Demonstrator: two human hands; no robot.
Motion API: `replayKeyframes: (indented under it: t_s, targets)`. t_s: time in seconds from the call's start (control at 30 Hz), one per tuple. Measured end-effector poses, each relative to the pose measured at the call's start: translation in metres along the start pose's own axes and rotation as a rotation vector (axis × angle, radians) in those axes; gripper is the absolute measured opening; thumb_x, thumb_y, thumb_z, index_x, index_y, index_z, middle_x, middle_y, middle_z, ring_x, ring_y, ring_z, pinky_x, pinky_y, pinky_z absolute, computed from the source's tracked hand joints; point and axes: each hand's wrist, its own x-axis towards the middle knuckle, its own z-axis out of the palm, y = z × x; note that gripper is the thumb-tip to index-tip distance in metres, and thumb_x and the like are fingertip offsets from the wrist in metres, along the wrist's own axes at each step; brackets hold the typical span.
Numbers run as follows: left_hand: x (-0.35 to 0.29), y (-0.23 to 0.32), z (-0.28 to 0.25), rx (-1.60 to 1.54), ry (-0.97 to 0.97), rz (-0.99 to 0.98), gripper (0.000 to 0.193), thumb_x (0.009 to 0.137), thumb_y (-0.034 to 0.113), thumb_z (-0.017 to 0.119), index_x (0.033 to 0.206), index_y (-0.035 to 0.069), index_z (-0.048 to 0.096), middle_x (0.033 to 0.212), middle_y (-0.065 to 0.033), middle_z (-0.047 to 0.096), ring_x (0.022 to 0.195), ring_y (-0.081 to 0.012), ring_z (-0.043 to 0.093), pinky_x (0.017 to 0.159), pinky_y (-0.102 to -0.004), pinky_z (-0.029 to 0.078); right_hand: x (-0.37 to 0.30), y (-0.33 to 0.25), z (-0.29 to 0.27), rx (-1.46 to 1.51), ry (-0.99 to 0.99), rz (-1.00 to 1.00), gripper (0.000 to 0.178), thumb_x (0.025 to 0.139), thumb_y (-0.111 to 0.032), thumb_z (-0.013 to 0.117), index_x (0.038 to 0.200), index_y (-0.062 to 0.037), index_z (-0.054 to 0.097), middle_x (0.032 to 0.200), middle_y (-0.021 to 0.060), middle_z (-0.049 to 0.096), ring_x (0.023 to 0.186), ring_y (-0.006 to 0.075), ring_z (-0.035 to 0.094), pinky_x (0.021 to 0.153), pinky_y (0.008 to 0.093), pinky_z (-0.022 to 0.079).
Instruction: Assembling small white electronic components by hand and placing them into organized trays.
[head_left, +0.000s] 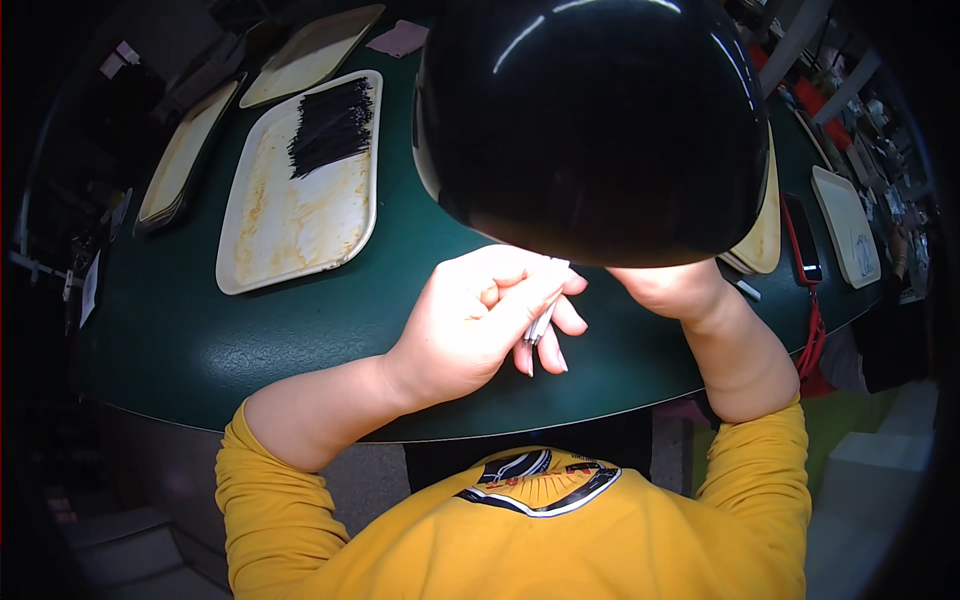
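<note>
The worker sits at a green table (310, 345) and wears a yellow top (420, 550) with sleeves pushed up toward the elbows. A large black dome (595, 130) is positioned over the work area and covers part of it from where I look.

Left hand (462, 318): located just below the lower edge of the dome, above the table. The thumb and forefinger are pinched together on a few thin white sticks (540, 328). The sticks slant downward, with dark lower ends; their upper ends meet the edge of the dome in view. The remaining fingers extend behind the sticks, slightly apart.

Right hand (668, 290): located to the right of the left hand. The wrist and heel of the hand are visible; the dome hides the fingers. I cannot tell whether they are apart, together or clamped on anything.

Left side of table: a cream tray (285, 240) carries a dense bundle of thin dark strips (332, 128) at its far end. Two further trays lie near it, one to its left (182, 165) and one beyond it (305, 62).

Right side of table: a phone (801, 240) in a red case, with a red strap (813, 335) attached, lies between stacked trays (762, 232) and a pale tray (836, 200).
</note>
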Motion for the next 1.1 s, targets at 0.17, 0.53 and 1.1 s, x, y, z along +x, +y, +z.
replayKeyframes:
  t_s: [0.17, 0.53, 1.1]
  targets:
    - [0.000, 0.001, -0.001, -0.059, -0.005, 0.075, 0.019, 0.085, 0.010, 0.045, 0.092, -0.006, 0.053, 0.074, -0.0120, 0.058, 0.058, -0.0135, 0.058, 0.046, -0.0179, 0.044, 0.002, 0.001, -0.003, 0.194, -0.039, 0.050, 0.009, 0.074, -0.004, 0.057, 0.080, 0.0027, 0.057, 0.071, 0.0049, 0.058, 0.065, 0.0062, 0.053, 0.056, 0.0188, 0.042]
    - [0.002, 0.003, -0.004, -0.098, 0.022, 0.013, 0.019, 0.077, 0.006, 0.057, 0.089, -0.007, 0.049, 0.072, -0.0137, 0.058, 0.065, -0.0185, 0.061, 0.053, -0.0217, 0.050, 0.001, 0.003, 0.000, 0.101, -0.042, -0.062, 0.015, 0.072, -0.003, 0.059, 0.086, 0.0034, 0.058, 0.074, 0.0064, 0.060, 0.064, 0.0064, 0.054, 0.057, 0.0189, 0.043]
    - [-0.002, 0.002, -0.006, -0.095, 0.012, 0.035, 0.016, 0.083, 0.010, 0.049, 0.087, -0.006, 0.052, 0.076, -0.0168, 0.059, 0.067, -0.0239, 0.062, 0.055, -0.0257, 0.052, 0.001, 0.014, 0.002, 0.279, -0.012, 0.094, 0.013, 0.073, -0.006, 0.061, 0.080, 0.0052, 0.062, 0.065, 0.0060, 0.060, 0.059, 0.0052, 0.054, 0.053, 0.0163, 0.042]
